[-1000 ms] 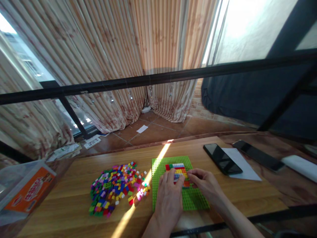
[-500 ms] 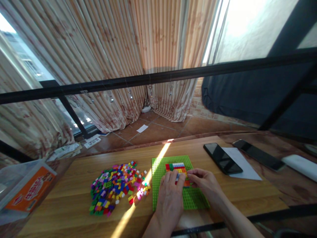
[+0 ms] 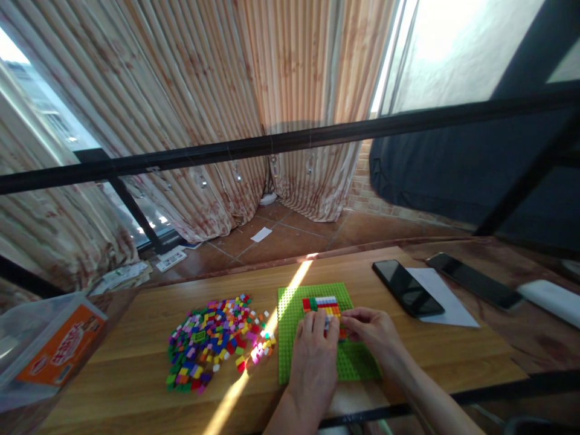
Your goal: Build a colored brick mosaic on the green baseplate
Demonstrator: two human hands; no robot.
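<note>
A green studded baseplate (image 3: 290,356) lies on the table, with a patch of small coloured toy bricks (image 3: 327,301) in rows on it: red, green, white, yellow and orange. My left hand (image 3: 315,356) rests over the left and near part of that patch, fingers stretched forward and covering some bricks. At the right edge of the patch, my right hand (image 3: 374,332) has thumb and forefinger pinched together. What sits between those fingertips is too small to make out.
Left of the baseplate spreads a pile of loose bricks (image 3: 212,338). A clear plastic box (image 3: 27,344) with an orange label is at far left. To the right lie a phone (image 3: 408,289), a white paper sheet (image 3: 448,302) and a second dark phone (image 3: 473,281).
Both hands stay at the brick patch. My left hand has shifted very slightly to the right; the right hand's pinch is almost unchanged. The view has moved a little.
</note>
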